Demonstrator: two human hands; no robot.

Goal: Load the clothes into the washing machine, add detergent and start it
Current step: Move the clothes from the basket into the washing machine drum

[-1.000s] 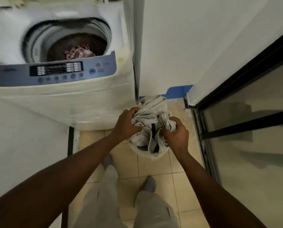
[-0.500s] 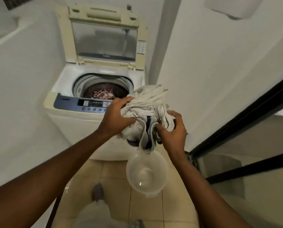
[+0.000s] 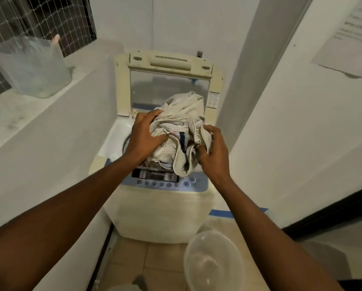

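Left hand (image 3: 144, 137) and right hand (image 3: 212, 151) both grip a bundled pale garment (image 3: 180, 127) with fingers curled into the fabric, holding it above the open top-loading washing machine (image 3: 161, 202), over its control panel (image 3: 155, 177).

No text here is sharp enough for me to read. A paper sheet (image 3: 352, 36) on the wall carries blurred lines of print. A small label (image 3: 214, 101) on the washing machine lid (image 3: 169, 89) and the markings on its control panel (image 3: 155, 176) are too small to read.
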